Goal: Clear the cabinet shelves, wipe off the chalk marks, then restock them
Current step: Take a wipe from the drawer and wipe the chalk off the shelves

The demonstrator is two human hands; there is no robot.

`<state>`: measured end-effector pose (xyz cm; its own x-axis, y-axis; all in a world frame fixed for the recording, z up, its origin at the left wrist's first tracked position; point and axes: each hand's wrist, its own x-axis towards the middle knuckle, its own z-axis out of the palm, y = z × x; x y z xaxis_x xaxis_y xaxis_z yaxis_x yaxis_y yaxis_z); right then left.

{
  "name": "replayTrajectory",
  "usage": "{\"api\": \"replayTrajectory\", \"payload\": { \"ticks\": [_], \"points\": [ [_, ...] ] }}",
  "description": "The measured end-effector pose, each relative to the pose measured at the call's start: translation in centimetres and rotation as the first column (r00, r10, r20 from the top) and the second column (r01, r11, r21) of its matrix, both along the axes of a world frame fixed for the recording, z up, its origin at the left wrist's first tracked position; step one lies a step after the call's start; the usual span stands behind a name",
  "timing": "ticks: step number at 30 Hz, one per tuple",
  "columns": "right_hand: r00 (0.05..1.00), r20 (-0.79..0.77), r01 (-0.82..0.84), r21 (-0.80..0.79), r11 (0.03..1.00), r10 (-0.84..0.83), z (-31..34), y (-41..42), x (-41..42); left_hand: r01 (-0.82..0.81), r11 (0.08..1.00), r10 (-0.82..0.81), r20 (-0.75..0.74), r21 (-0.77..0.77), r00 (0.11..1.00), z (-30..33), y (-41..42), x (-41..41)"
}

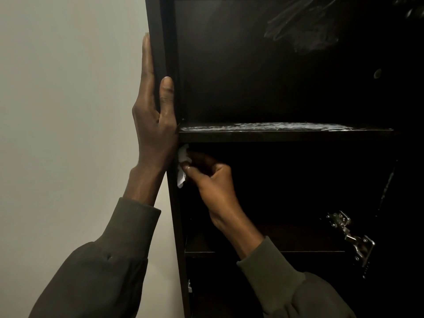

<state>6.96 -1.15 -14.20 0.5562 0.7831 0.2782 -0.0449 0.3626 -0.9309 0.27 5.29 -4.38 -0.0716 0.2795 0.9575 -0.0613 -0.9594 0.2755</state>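
A dark cabinet stands open in front of me, its shelves bare. White chalk marks streak the top of the upper shelf, and fainter chalk smears show on the back panel at the upper right. My left hand grips the cabinet's left side panel, fingers on the outside, thumb on the front edge. My right hand is closed on a crumpled white cloth and presses it against the inside of the left panel, just under the upper shelf.
A pale wall runs along the cabinet's left side. A metal door hinge sticks out at the lower right inside the cabinet. A lower shelf lies below my right wrist. The interior is very dark.
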Motion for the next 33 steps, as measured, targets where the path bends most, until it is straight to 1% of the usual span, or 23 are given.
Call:
{"api": "replayTrajectory", "payload": {
  "ticks": [2,4,6,7,8,9,11,12,13,14,15,16,18,19,20,21,24,27,29,31,33],
  "points": [
    [0.988,0.086,-0.134,0.079,0.988,0.127,0.1,-1.4,0.4,0.036,0.999,-0.036,-0.005,-0.005,0.999,0.0,-0.1,-0.2],
    [0.956,0.149,-0.275,0.148,0.95,0.253,0.3,-3.7,0.7,0.061,0.998,-0.061,-0.012,-0.004,0.998,0.0,0.0,-0.3],
    [0.94,0.161,-0.329,0.206,0.922,0.3,1.1,-6.4,1.4,0.072,0.997,-0.072,-0.014,-0.008,0.997,0.0,0.0,-0.3],
    [0.94,0.167,-0.331,0.237,0.913,0.298,1.8,-8.0,1.9,0.075,0.997,-0.075,-0.013,-0.012,0.997,0.0,0.0,-0.3],
    [0.946,0.192,-0.307,0.271,0.912,0.262,2.9,-9.8,2.5,0.08,0.997,-0.081,-0.007,-0.014,0.997,0.0,0.0,-0.3],
    [0.956,0.223,-0.256,0.305,0.917,0.193,4.2,-11.6,3.1,0.082,0.996,-0.082,-0.004,-0.019,0.997,0.0,-0.1,-0.3],
    [0.951,0.306,-0.078,0.353,0.933,-0.036,7.1,-14.9,5.1,0.08,0.996,-0.08,0.002,-0.03,0.997,0.0,-0.2,-0.2],
    [0.907,0.365,0.072,0.357,0.931,-0.21,8.5,-16.4,6.8,0.079,0.996,-0.079,0.003,-0.034,0.997,0.1,-0.1,-0.2],
    [0.804,0.436,0.273,0.334,0.902,-0.404,9.8,-17.8,8.4,0.076,0.996,-0.076,0.006,-0.038,0.997,0.1,-0.2,-0.2],
    [0.642,0.52,0.484,0.295,0.824,-0.563,10.8,-18.7,9.9,0.071,0.997,-0.07,0.006,-0.04,0.997,0.1,-0.2,-0.2],
    [0.482,0.606,0.634,0.258,0.729,-0.633,11.6,-19.2,11.3,0.064,0.997,-0.064,0.004,-0.039,0.998,0.1,-0.2,-0.2],
    [0.37,0.684,0.727,0.209,0.654,-0.629,12.2,-19.3,12.2,0.059,0.998,-0.059,0.001,-0.035,0.998,0.0,-0.2,-0.3],
    [0.233,0.827,0.829,0.106,0.55,-0.512,12.7,-18.5,12.2,0.053,0.998,-0.054,-0.002,-0.019,0.999,0.1,-0.4,-0.4],
    [0.172,0.873,0.861,0.093,0.501,-0.457,12.7,-17.8,11.9,0.056,0.998,-0.056,-0.003,-0.013,0.998,0.0,-0.4,-0.5],
    [0.13,0.893,0.878,0.098,0.468,-0.43,12.8,-17.2,11.6,0.065,0.998,-0.065,-0.003,-0.007,0.998,0.0,-0.5,-0.5],
    [0.11,0.898,0.88,0.111,0.461,-0.426,12.8,-16.6,11.2,0.068,0.998,-0.068,-0.004,-0.003,0.998,0.0,-0.5,-0.5],
    [0.127,0.906,0.902,0.064,0.426,-0.405,13.6,-16.2,11.4,0.073,0.997,-0.073,-0.008,-0.004,0.997,-0.1,-0.6,-0.5],
    [0.166,0.939,0.924,-0.042,0.379,-0.301,14.6,-16.6,12.4,0.08,0.997,-0.08,-0.006,-0.002,0.997,0.0,-0.6,-0.4],
    [0.235,0.945,0.914,-0.135,0.382,-0.228,15.2,-16.8,12.6,0.077,0.997,-0.077,-0.008,0.001,0.997,0.0,-0.5,-0.4],
    [0.326,0.923,0.888,-0.224,0.4,-0.206,15.6,-16.8,13.0,0.082,0.997,-0.082,-0.009,0.006,0.997,-0.1,-0.4,-0.4],
    [0.365,0.909,0.872,-0.259,0.416,-0.199,15.7,-16.8,13.3,0.085,0.996,-0.085,-0.01,0.002,0.996,-0.1,-0.4,-0.4]
  ]
}}
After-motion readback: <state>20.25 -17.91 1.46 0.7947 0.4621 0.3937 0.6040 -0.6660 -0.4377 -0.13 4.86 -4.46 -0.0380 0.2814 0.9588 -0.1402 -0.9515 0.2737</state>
